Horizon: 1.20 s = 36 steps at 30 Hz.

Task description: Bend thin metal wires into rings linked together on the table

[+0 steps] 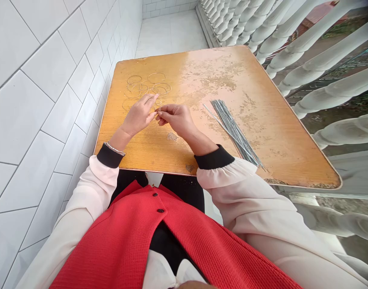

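My left hand (139,115) and my right hand (177,118) meet above the left half of the table. Thumb and fingers of both are closed at the same spot, around what looks like a thin piece of wire; its shape is mostly hidden by the fingertips. Just beyond the hands, several thin wire rings (161,89) lie overlapping on the tabletop. A small heap of tiny metal bits (172,137) sits below the fingers, close to my right wrist. To the right of my right hand lies a bundle of straight grey metal wires (232,130), with one wire angled apart from the others.
The worn wooden table (250,84) has a peeling, pale surface on its right side. A white tiled wall (51,72) runs along the left. White balusters (322,68) stand along the right edge, and tiled floor (171,32) extends behind the table.
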Each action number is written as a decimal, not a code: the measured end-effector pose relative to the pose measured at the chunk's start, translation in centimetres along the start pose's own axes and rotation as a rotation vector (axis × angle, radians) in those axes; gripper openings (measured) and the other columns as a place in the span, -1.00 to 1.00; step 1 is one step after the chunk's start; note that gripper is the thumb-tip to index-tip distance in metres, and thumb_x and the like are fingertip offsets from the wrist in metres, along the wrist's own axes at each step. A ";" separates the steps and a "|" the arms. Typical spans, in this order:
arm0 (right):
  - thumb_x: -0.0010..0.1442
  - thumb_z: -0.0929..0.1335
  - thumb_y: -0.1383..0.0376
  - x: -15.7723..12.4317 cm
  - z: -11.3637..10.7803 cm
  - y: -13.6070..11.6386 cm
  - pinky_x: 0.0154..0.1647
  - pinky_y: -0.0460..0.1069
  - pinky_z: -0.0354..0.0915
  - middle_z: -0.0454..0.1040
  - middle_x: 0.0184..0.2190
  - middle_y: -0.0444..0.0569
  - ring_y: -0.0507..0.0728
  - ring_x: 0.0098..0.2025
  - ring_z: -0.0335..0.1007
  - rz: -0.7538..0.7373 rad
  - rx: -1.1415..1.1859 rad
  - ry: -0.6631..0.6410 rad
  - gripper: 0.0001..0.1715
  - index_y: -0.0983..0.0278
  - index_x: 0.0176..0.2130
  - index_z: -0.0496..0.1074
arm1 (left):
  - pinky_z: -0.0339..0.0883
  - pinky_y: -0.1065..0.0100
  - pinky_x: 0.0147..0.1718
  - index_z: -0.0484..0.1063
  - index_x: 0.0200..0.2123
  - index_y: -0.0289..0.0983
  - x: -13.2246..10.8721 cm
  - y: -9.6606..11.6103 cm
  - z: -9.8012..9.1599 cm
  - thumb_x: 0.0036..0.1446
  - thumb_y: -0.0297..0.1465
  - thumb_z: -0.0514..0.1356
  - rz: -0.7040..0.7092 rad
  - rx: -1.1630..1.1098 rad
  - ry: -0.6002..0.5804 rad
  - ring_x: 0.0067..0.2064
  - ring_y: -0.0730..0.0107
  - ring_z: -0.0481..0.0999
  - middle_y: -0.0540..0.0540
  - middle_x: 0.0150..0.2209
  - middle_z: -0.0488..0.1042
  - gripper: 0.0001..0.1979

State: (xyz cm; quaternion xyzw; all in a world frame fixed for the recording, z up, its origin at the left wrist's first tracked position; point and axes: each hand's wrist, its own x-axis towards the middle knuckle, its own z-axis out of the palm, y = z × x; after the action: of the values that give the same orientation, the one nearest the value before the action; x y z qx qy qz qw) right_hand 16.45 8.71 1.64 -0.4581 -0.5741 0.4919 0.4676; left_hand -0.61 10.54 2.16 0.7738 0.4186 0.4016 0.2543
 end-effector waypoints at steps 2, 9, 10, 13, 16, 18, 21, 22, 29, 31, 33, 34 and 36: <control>0.15 0.48 0.45 -0.1 0.0 -0.1 -0.42 -0.09 0.41 0.47 -0.55 -0.13 -0.05 -0.56 0.37 -0.001 0.019 -0.008 -0.89 0.32 -0.40 0.51 | 0.25 0.14 0.29 0.48 0.02 -0.20 0.0 0.2 0.0 0.11 -0.50 0.32 -0.011 -0.017 0.013 0.35 0.09 0.31 -0.16 0.19 0.45 -0.63; 0.18 0.49 0.35 0.3 -0.3 0.2 -0.46 -0.11 0.40 0.49 -0.54 -0.12 -0.05 -0.54 0.36 0.001 0.090 -0.010 -0.87 0.30 -0.40 0.52 | 0.38 0.22 0.15 0.41 0.15 -0.15 -0.1 0.5 -0.3 -0.06 -0.53 0.42 0.001 -0.058 -0.009 0.36 0.07 0.27 -0.18 0.29 0.35 -0.34; 0.18 0.49 0.33 0.3 -0.4 0.3 -0.47 -0.12 0.40 0.49 -0.54 -0.12 -0.05 -0.55 0.36 0.001 0.093 -0.008 -0.86 0.29 -0.41 0.52 | 0.39 0.23 0.13 0.40 0.16 -0.13 -0.2 0.6 -0.4 -0.08 -0.53 0.43 0.002 -0.065 -0.012 0.36 0.07 0.28 -0.18 0.30 0.34 -0.30; 0.18 0.49 0.30 0.4 -0.7 0.3 -0.48 -0.13 0.39 0.49 -0.55 -0.12 -0.05 -0.55 0.36 -0.001 0.107 -0.012 -0.85 0.28 -0.40 0.51 | 0.40 0.22 0.10 0.36 0.20 -0.07 -0.2 0.5 -0.8 -0.09 -0.52 0.43 -0.007 -0.078 -0.017 0.37 0.05 0.27 -0.17 0.33 0.30 -0.24; 0.19 0.49 0.30 0.3 -0.9 0.1 -0.46 -0.12 0.39 0.50 -0.54 -0.12 -0.05 -0.55 0.36 0.004 0.125 -0.008 -0.86 0.29 -0.39 0.51 | 0.41 0.20 0.08 0.32 0.24 -0.04 -0.2 -0.1 -1.2 -0.03 -0.49 0.41 -0.013 -0.075 -0.005 0.37 0.02 0.26 -0.16 0.34 0.29 -0.25; 0.19 0.48 0.30 0.2 -0.9 -0.1 -0.46 -0.12 0.38 0.50 -0.54 -0.13 -0.05 -0.55 0.36 0.009 0.138 -0.010 -0.87 0.28 -0.39 0.51 | 0.42 0.18 0.08 0.27 0.28 -0.04 0.0 -0.9 -1.2 -0.01 -0.45 0.41 0.018 -0.036 -0.005 0.37 0.01 0.28 -0.17 0.35 0.28 -0.22; 0.19 0.47 0.33 0.1 -0.9 -0.2 -0.45 -0.12 0.38 0.49 -0.54 -0.13 -0.06 -0.56 0.36 0.009 0.161 -0.029 -0.87 0.29 -0.41 0.51 | 0.40 0.12 0.14 0.21 0.31 -0.07 0.2 -2.0 -1.0 0.04 -0.32 0.42 0.118 0.084 -0.014 0.38 0.00 0.27 -0.20 0.35 0.27 -0.21; 0.19 0.47 0.34 0.1 -0.9 -0.3 -0.46 -0.13 0.37 0.49 -0.55 -0.13 -0.06 -0.56 0.35 0.008 0.167 -0.036 -0.86 0.29 -0.42 0.50 | 0.38 0.08 0.18 0.19 0.32 -0.08 0.3 -2.2 -0.9 0.09 -0.25 0.40 0.161 0.133 -0.014 0.39 0.01 0.25 -0.20 0.35 0.27 -0.23; 0.19 0.47 0.32 -0.1 -0.9 -0.4 -0.48 -0.16 0.36 0.48 -0.56 -0.13 -0.07 -0.55 0.35 -0.007 0.176 -0.021 -0.84 0.29 -0.42 0.50 | 0.38 0.05 0.21 0.31 0.22 -0.08 -0.2 -1.8 -0.8 0.36 -0.06 0.06 0.365 0.433 0.040 0.37 0.08 0.31 -0.14 0.43 0.15 -0.54; 0.19 0.47 0.32 -0.1 -0.8 -0.6 -0.48 -0.16 0.37 0.49 -0.56 -0.13 -0.07 -0.55 0.35 -0.009 0.175 -0.014 -0.84 0.29 -0.43 0.50 | 0.41 0.09 0.17 0.47 0.03 -0.12 -0.2 -1.9 -0.7 0.39 -0.08 0.01 0.372 0.460 0.024 0.30 0.13 0.40 -0.13 0.40 0.22 -0.63; 0.19 0.46 0.34 -0.2 -0.7 -0.7 -0.48 -0.16 0.37 0.49 -0.56 -0.14 -0.07 -0.55 0.35 -0.004 0.187 -0.009 -0.85 0.29 -0.42 0.50 | 0.43 0.15 0.13 0.51 -0.06 -0.13 -0.1 -2.1 -0.7 0.40 -0.09 -0.02 0.352 0.455 0.026 0.21 0.23 0.49 -0.13 0.34 0.32 -0.62; 0.20 0.46 0.35 -0.2 -0.7 -0.7 -0.49 -0.16 0.37 0.49 -0.56 -0.14 -0.07 -0.56 0.36 -0.001 0.198 -0.006 -0.86 0.29 -0.42 0.50 | 0.44 0.17 0.12 0.51 -0.06 -0.12 -0.1 -2.2 -0.7 0.41 -0.08 -0.02 0.341 0.451 0.032 0.16 0.26 0.52 -0.13 0.32 0.36 -0.61; 0.20 0.45 0.38 -0.2 -0.6 -0.7 -0.49 -0.16 0.38 0.50 -0.55 -0.14 -0.07 -0.56 0.38 0.004 0.219 0.000 -0.87 0.30 -0.41 0.50 | 0.44 0.17 0.11 0.51 -0.04 -0.12 -0.1 -2.3 -0.8 0.40 -0.06 -0.02 0.340 0.449 0.036 0.12 0.29 0.54 -0.14 0.29 0.40 -0.61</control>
State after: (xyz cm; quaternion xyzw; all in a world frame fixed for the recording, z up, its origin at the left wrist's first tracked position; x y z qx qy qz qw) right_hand 17.07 8.49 2.40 -0.4054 -0.5159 0.5527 0.5137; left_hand -2.33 11.73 0.89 0.8626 0.3658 0.3495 -0.0018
